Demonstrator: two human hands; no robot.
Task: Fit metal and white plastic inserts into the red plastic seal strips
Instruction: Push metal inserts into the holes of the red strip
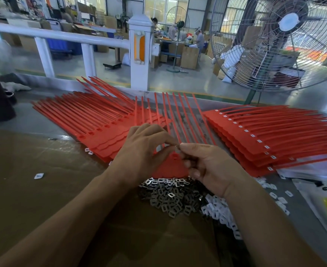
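Note:
A fan of red seal strips with empty sockets lies at the left, and a second fan with white inserts fitted lies at the right. Between them another set of red strips sits under my hands, one open socket showing. My left hand and my right hand meet fingertip to fingertip just above that socket, pinching a small metal insert. A heap of metal inserts lies in front of me, with white plastic inserts to its right.
Brown cardboard covers the bench on the left. A large standing fan is at the back right, and a white railing runs behind the bench. A clear bag lies at the right edge. Stray white inserts dot the cardboard.

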